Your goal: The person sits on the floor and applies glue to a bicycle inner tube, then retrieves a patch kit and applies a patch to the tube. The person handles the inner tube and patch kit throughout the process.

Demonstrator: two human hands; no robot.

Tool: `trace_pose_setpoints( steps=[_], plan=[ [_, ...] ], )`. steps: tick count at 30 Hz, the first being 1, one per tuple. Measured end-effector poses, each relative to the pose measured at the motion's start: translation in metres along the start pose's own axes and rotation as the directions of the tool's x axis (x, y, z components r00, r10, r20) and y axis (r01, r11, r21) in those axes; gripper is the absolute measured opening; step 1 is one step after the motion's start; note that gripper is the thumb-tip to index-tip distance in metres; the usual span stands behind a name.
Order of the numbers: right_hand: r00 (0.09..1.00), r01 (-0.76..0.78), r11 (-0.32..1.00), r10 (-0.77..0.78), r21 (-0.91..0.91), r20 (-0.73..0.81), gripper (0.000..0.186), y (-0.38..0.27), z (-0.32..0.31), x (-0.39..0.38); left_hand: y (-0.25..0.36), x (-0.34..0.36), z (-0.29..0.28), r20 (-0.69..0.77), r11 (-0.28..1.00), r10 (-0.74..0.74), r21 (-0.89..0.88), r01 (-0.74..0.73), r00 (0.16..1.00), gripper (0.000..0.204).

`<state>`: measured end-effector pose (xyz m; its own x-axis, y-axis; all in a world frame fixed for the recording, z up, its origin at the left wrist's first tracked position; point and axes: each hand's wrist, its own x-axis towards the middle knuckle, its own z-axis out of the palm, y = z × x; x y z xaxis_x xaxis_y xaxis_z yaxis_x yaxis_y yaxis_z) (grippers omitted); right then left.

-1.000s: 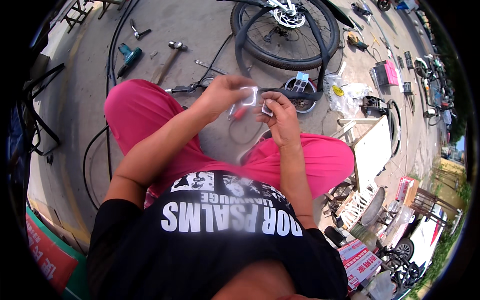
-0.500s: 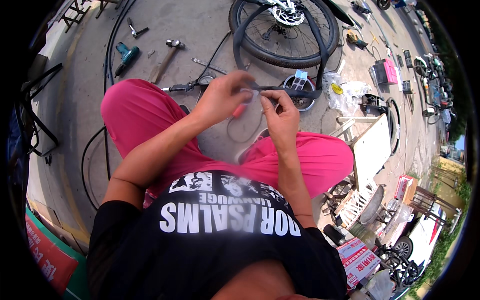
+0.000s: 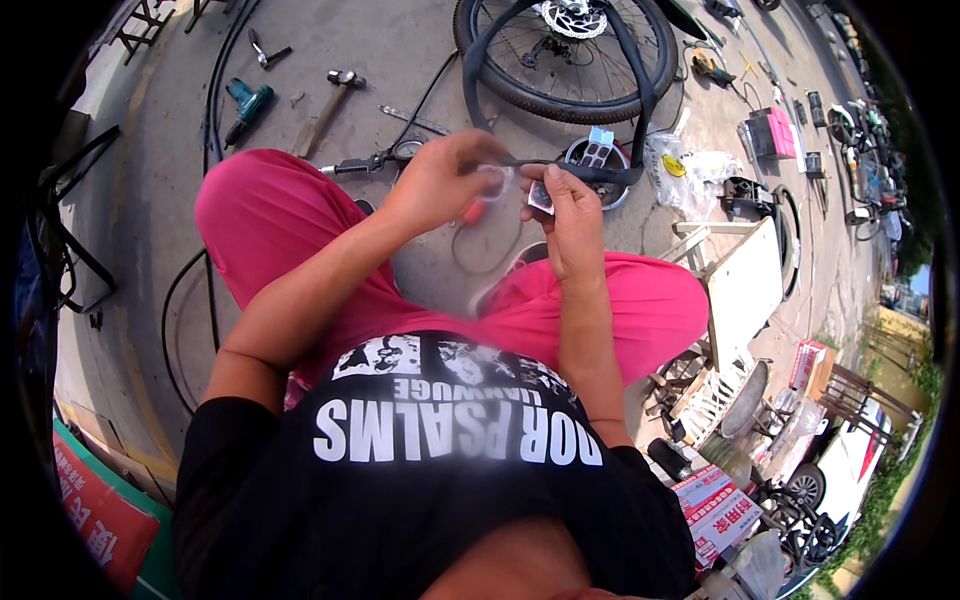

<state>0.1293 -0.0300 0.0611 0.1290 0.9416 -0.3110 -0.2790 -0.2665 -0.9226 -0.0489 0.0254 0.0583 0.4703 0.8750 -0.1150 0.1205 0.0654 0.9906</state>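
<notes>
Between the thumb and fingers of my right hand point(image 3: 572, 215) is a small square patch point(image 3: 541, 197), dark in the middle with a pale border. My left hand point(image 3: 450, 180), slightly blurred, pinches a clear piece of plastic film point(image 3: 499, 181) just left of the patch. A black inner tube point(image 3: 600, 174) passes behind my fingertips and loops up past the bicycle wheel point(image 3: 565, 65). Under my left hand lies a small red object point(image 3: 474, 211) with a thin cord, partly hidden. A round metal bowl point(image 3: 618, 192) holding small parts stands beyond my right hand.
On the concrete lie a hammer point(image 3: 330, 112), a teal cordless drill point(image 3: 247, 110) and a pump hose with gauge point(image 3: 370, 163). A clear plastic bag point(image 3: 690, 175), a pink-and-black box point(image 3: 770, 133) and a pale wooden stool point(image 3: 745, 285) are to the right. Black hoses point(image 3: 213, 100) run along the left.
My right hand has turned, bringing the square patch into sight. My hands are a little farther apart, and clear film now shows at my left fingers.
</notes>
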Motion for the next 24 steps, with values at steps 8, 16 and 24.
trace_pose_setpoints(
  steps=[8,16,24],
  plan=[
    [0.998,0.009,1.0,-0.011,0.027,0.062,0.018,0.002,-0.004,-0.003,-0.008,0.002,-0.002,0.017,0.997,-0.038,-0.069,0.04,0.999,0.027],
    [0.991,0.131,0.922,-0.129,-0.364,0.032,0.021,0.01,0.0,-0.002,-0.005,-0.001,0.002,0.055,0.999,-0.026,-0.043,0.028,0.998,0.026],
    [0.977,0.2,0.839,-0.206,-0.506,0.045,0.017,0.012,0.001,-0.004,-0.006,0.0,0.002,0.112,0.994,-0.06,0.097,0.05,0.992,0.017]
  ],
)
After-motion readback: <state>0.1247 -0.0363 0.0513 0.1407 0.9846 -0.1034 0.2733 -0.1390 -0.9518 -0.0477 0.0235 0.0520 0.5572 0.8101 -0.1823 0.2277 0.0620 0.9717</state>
